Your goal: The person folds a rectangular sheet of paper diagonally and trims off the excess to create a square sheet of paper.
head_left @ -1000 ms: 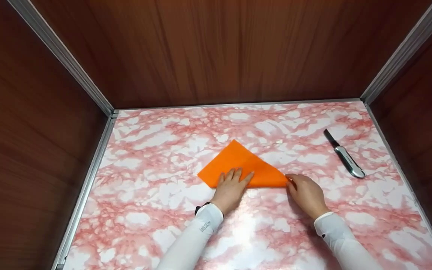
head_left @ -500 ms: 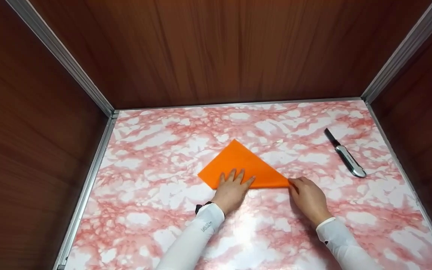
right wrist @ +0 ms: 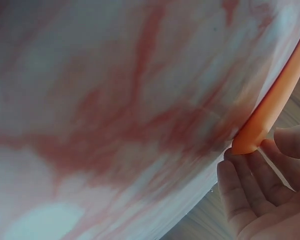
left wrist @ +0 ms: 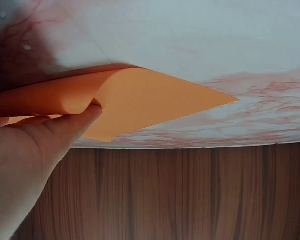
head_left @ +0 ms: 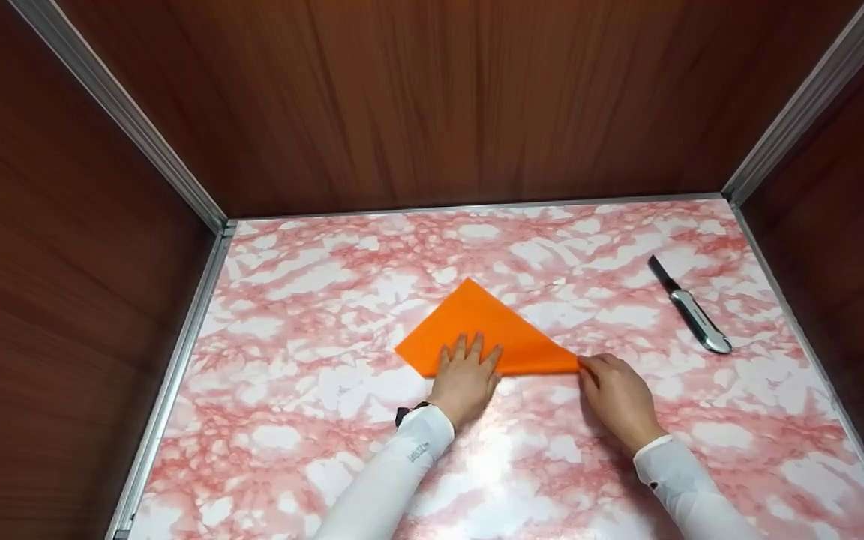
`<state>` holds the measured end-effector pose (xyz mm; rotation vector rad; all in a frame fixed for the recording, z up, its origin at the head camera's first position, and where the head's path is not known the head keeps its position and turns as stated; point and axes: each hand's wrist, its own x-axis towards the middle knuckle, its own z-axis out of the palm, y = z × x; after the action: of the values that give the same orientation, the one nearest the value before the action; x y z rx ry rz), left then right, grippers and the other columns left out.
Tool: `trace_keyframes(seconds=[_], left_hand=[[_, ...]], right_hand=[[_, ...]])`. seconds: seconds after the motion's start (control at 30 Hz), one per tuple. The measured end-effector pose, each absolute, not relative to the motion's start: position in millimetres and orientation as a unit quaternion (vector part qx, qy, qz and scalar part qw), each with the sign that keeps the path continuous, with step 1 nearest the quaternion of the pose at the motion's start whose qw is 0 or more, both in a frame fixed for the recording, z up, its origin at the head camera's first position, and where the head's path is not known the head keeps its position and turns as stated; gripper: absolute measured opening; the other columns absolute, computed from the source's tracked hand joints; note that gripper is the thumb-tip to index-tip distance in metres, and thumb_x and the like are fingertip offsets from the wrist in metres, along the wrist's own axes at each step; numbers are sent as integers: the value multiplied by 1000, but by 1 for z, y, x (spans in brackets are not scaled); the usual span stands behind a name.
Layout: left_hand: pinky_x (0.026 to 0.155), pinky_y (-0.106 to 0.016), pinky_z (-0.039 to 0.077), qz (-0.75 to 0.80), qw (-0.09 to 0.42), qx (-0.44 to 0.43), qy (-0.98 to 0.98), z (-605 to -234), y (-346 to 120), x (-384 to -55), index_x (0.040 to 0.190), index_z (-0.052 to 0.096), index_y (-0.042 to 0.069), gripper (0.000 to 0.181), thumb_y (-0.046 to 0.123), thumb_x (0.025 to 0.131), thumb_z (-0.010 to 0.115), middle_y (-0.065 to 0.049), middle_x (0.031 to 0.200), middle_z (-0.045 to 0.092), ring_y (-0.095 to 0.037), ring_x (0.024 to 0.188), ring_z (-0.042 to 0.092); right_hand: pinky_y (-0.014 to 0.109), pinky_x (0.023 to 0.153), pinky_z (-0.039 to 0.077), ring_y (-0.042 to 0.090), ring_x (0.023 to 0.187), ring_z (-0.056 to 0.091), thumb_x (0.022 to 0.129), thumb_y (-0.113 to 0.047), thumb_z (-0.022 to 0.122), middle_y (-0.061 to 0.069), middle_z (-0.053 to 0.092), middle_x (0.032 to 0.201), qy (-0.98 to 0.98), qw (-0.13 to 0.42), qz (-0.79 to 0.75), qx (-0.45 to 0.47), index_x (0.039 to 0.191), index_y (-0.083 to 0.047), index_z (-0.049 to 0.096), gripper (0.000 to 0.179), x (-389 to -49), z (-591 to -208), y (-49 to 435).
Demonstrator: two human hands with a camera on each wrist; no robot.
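Observation:
An orange sheet of paper (head_left: pixel 469 315) lies on the table, folded over, with its fold along the near side. In the left wrist view the paper's folded edge (left wrist: pixel 77 97) looks rounded rather than flat. My left hand (head_left: pixel 466 382) rests on the sheet near that edge, fingers spread and straight. At the right end of the fold, my right hand (head_left: pixel 619 394) pinches the paper's corner between thumb and fingers. From the right wrist, the paper's narrow tip (right wrist: pixel 249 140) shows at the fingertips. Part of the sheet is hidden under my left hand.
A utility knife (head_left: pixel 691 311) with a dark blade and grey-black handle lies right of the paper, blade pointing away. The marbled red-and-white tabletop (head_left: pixel 289 420) is enclosed by brown wooden panels (head_left: pixel 439 105) with metal edge strips.
My right hand has shifted slightly right and nearer, keeping the paper's corner pinched. My left hand has moved only a little on the sheet. The knife stays where it was.

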<state>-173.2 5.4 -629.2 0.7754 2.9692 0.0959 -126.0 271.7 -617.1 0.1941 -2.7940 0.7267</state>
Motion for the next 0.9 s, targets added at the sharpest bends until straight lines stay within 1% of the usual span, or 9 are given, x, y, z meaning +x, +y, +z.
trace_keyframes(seconds=[0.2,0.47,0.73,0.9], left_hand=[[107,-60,26,39,24,238,970,-630,6,-174,152,35,30,52,47,103,35,-13,156,29,-40,140,26],[107,-59,27,32,15,233,972,-629,7,-175,152,37,29,51,45,103,36,-15,155,31,-41,139,28],[109,-58,25,23,35,225,973,-627,8,-174,153,34,26,54,47,103,33,-13,157,26,-39,141,24],[109,-57,24,15,44,220,974,-626,10,-174,153,33,26,55,49,103,33,-12,157,26,-39,142,24]], right_hand=[[51,82,49,32,93,62,88,-13,70,9,65,102,-960,119,244,68,114,-4,72,28,-129,-616,271],[51,82,48,33,93,61,89,-14,69,11,65,102,-961,115,243,66,115,-3,71,28,-129,-619,271],[50,80,48,31,91,60,89,-14,69,10,64,102,-959,121,246,71,115,-3,71,28,-127,-622,272],[48,78,49,29,89,58,89,-14,69,10,64,101,-960,122,241,73,115,-1,71,29,-126,-624,273]])
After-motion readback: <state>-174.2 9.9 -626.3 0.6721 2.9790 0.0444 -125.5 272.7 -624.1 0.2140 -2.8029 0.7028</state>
